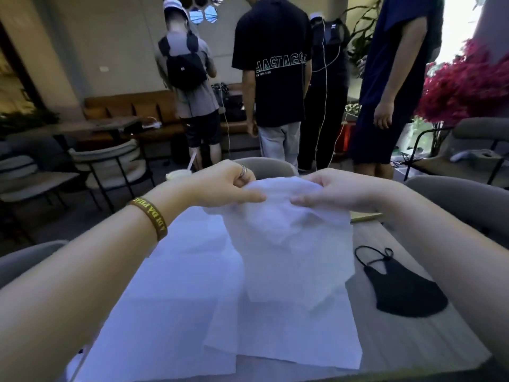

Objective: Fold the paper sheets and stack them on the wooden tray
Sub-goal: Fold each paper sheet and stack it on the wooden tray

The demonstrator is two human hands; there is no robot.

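A thin white paper sheet (289, 244) hangs crumpled above the table, pinched at its top edge by both hands. My left hand (223, 184), with a ring and a brown wristband, grips the sheet's upper left. My right hand (338, 190) grips its upper right. Under it, several more white sheets (170, 299) lie spread flat over the table. A sliver of the wooden tray (367, 216) shows at the far right of the table, mostly hidden behind my right forearm.
A black face mask (405, 288) lies on the grey table (407, 340) at the right. A cup with a straw (179, 174) stands at the far edge. Grey chairs ring the table. Several people stand beyond it with their backs turned.
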